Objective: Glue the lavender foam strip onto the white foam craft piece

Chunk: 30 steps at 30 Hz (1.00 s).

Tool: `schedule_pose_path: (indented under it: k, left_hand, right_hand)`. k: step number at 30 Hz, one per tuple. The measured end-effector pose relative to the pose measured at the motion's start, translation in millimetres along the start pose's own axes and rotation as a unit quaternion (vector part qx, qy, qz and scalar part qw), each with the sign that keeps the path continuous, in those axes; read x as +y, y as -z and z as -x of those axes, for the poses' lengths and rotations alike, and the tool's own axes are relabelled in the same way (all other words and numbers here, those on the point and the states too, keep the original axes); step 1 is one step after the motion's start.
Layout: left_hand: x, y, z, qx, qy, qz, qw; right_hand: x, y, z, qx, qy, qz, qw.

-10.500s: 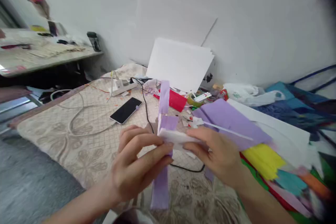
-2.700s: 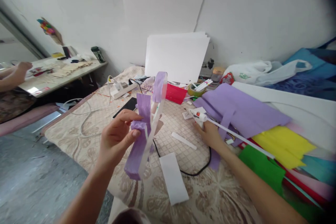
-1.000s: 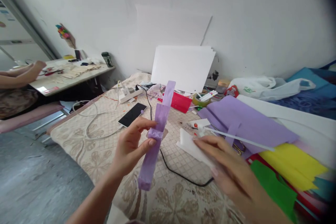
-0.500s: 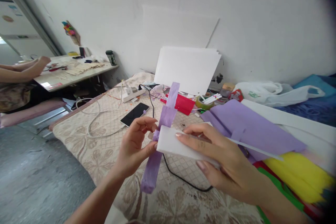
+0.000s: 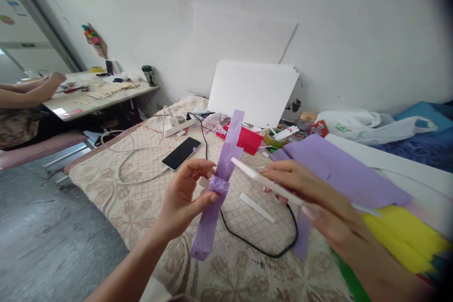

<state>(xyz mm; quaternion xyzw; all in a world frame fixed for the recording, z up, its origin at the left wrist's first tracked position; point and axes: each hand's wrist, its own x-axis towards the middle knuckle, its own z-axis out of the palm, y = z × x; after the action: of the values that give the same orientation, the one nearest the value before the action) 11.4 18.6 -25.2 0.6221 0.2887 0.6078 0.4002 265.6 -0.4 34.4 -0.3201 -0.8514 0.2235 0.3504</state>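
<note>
It looks like a craft workroom: a purple sheet (image 5: 345,170), yellow sheets (image 5: 406,236), white boards (image 5: 253,92) and a roll of tape (image 5: 275,141) share a cloth-covered tabletop (image 5: 136,219). Thin sticks (image 5: 113,90) lie on a second tabletop (image 5: 116,100), where another person (image 5: 21,104) sits.

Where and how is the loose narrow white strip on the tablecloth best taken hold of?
Probably a pinch across its long edges, about midway, from above and the near side. The white strip lies flat, long and thin, with its middle uncovered. In view, the right hand and its white panel crowd the far side; the black cable curves past on the near side, apart from it.
</note>
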Motion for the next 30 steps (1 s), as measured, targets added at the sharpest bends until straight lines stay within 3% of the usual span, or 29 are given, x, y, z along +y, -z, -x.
schedule_pose_path:
  k: [4,16,23,30]
  left_hand:
    - [2,-1.0,0,0.004,-0.001,0.000,1.000]
    - [5,-3.3,2,0.016,0.020,0.008,1.000]
    - [5,-3.7,2,0.014,0.018,-0.001,1.000]
    - [0,-3.8,2,0.013,0.014,0.016,1.000]
  right_hand:
    - [-4,2,-7,-0.014,0.013,0.008,1.000]
    - [-1,-20,-15,-0.052,0.112,0.137,0.983]
    - [5,-32,-10,-0.019,0.112,0.106,0.988]
    - [5,-23,-9,-0.017,0.022,-0.035,0.999]
